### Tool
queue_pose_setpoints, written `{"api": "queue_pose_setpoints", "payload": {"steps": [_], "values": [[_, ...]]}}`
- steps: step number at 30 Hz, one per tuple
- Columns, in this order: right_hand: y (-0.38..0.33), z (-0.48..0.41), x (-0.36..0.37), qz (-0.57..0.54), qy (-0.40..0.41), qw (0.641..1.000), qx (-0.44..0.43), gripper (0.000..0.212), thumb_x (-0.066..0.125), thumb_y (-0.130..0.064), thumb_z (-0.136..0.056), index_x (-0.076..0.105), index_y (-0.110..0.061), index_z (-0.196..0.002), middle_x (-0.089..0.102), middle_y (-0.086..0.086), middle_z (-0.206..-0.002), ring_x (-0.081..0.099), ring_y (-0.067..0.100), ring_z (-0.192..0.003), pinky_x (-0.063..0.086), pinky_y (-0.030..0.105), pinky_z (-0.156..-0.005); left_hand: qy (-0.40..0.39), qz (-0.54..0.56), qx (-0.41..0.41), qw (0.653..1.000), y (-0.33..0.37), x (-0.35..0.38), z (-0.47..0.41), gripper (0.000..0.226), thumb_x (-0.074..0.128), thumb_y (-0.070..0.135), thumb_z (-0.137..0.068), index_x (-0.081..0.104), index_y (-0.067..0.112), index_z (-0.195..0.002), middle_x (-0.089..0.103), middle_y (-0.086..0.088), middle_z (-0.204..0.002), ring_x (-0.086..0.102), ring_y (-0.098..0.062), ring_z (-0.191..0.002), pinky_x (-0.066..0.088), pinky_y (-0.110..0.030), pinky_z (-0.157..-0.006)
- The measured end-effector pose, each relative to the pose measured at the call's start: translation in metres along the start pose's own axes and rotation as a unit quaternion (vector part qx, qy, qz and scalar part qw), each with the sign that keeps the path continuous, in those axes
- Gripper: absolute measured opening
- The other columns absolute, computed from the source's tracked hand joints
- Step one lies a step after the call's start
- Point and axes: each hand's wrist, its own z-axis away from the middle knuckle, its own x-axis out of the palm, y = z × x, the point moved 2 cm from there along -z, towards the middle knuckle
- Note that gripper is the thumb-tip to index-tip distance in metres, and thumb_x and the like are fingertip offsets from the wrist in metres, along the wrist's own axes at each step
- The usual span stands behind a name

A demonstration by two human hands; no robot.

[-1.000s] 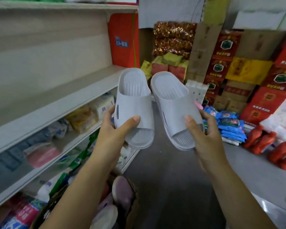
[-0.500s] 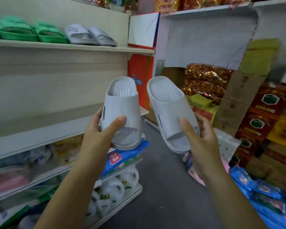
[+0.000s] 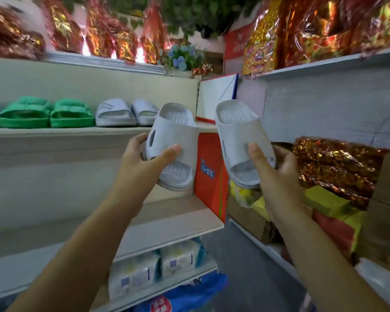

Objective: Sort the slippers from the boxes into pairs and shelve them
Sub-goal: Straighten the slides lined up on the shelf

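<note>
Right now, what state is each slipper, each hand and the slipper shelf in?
left hand: grips the left grey slipper, thumb across the strap
right hand: grips the right grey slipper, thumb on the strap
left grey slipper: held in the air, not shelved
right grey slipper: held in the air, not shelved
green pair: shelved side by side
pale grey pair: shelved right of the green pair
upper shelf: holds both pairs

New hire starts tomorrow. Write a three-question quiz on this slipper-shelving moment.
1. True or false: the left hand grips the left slipper and the right hand the right slipper, both off the shelf.
2. Which pair sits left of the grey pair? A green, B red, C black.
3. Fill in: the ___ hand is nearer the shelved pairs.
Key: 1 true; 2 A, the green pair; 3 left.
</note>
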Motion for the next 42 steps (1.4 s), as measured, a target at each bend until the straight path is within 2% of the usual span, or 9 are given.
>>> {"api": "queue_pose_setpoints", "payload": {"steps": [5,10,14,17,20,23,27,32,42], "values": [[0.017,-0.095,0.04,-0.04,-0.056,0.995,0.073,0.064,0.079,-0.049,-0.078,0.047,-0.021,-0.125,0.064,0.0,-0.112,0.069,0.014,-0.095,0.059,0.031,-0.076,0.0,-0.039,0.015,0.999,0.004,0.046,-0.099,0.048,0.081,0.03,-0.085,0.054,0.022,-0.123,0.068,0.004,-0.102,0.071,-0.013,-0.088,0.058,-0.027,-0.065],[0.047,-0.156,0.074,0.005,-0.105,0.992,0.071,0.084,0.081,-0.067,-0.061,0.051,-0.022,-0.125,0.068,0.0,-0.112,0.07,0.017,-0.096,0.06,0.046,-0.086,0.031,-0.062,-0.028,0.997,-0.009,0.08,-0.165,0.037,0.079,0.03,-0.087,0.052,0.015,-0.108,0.061,0.0,-0.095,0.066,-0.014,-0.084,0.061,-0.028,-0.063],[0.058,-0.184,0.086,0.022,-0.151,0.987,0.053,0.102,0.081,-0.077,-0.048,0.047,-0.023,-0.127,0.062,-0.006,-0.117,0.065,0.014,-0.104,0.056,0.046,-0.093,0.003,-0.018,-0.073,0.997,-0.016,0.086,-0.179,0.089,0.089,0.043,-0.07,0.05,-0.005,-0.134,0.067,-0.019,-0.118,0.074,-0.023,-0.096,0.064,-0.039,-0.077],[0.064,-0.191,0.079,0.059,-0.183,0.981,0.021,0.117,0.08,-0.08,-0.043,0.04,-0.027,-0.139,0.057,-0.008,-0.127,0.063,0.014,-0.11,0.056,0.044,-0.093,0.006,-0.106,-0.062,0.992,-0.017,0.087,-0.165,0.108,0.092,0.048,-0.066,0.038,0.01,-0.151,0.061,0.002,-0.117,0.071,-0.011,-0.097,0.061,-0.029,-0.081],[0.068,-0.191,0.068,0.127,-0.203,0.97,-0.047,0.117,0.077,-0.081,-0.048,0.035,-0.03,-0.144,0.049,-0.006,-0.139,0.057,0.013,-0.118,0.053,0.039,-0.098,0.049,-0.321,-0.002,0.946,-0.021,0.098,-0.143,0.107,0.084,0.058,-0.067,0.034,0.022,-0.154,0.051,0.011,-0.126,0.056,0.001,-0.104,0.045,-0.007,-0.084],[0.075,-0.199,0.071,0.147,-0.187,0.962,-0.132,0.098,0.075,-0.076,-0.061,0.041,-0.028,-0.139,0.052,-0.006,-0.134,0.054,0.009,-0.116,0.05,0.026,-0.093,0.108,-0.44,0.042,0.891,-0.03,0.108,-0.143,0.108,0.072,0.076,-0.064,0.041,0.021,-0.152,0.028,-0.007,-0.148,0.034,-0.025,-0.139,0.034,-0.033,-0.114],[0.077,-0.211,0.083,0.234,-0.178,0.923,-0.25,0.087,0.06,-0.08,-0.073,0.047,-0.023,-0.137,0.053,-0.003,-0.131,0.047,0.017,-0.122,0.045,0.031,-0.098,0.141,-0.594,0.139,0.78,-0.032,0.115,-0.161,0.093,0.046,0.085,-0.075,0.057,0.021,-0.141,0.046,-0.007,-0.143,0.031,-0.03,-0.134,0.032,-0.047,-0.111],[0.088,-0.219,0.099,0.29,-0.163,0.883,-0.332,0.071,0.057,-0.072,-0.083,0.058,-0.018,-0.129,0.059,0.004,-0.125,0.043,0.024,-0.121,0.043,0.037,-0.099,0.065,-0.655,0.146,0.739,-0.035,0.118,-0.188,0.083,0.041,0.079,-0.086,0.058,0.018,-0.139,0.06,-0.007,-0.134,0.043,-0.027,-0.129,0.041,-0.044,-0.105],[0.097,-0.229,0.118,0.354,-0.146,0.839,-0.387,0.054,0.056,-0.061,-0.092,0.064,-0.015,-0.12,0.066,0.006,-0.114,0.054,0.026,-0.107,0.046,0.034,-0.084,0.021,-0.712,0.081,0.697,-0.055,0.115,-0.223,0.071,0.021,0.071,-0.098,0.048,0.027,-0.148,0.056,-0.009,-0.142,0.034,-0.032,-0.14,0.028,-0.051,-0.111]]}}
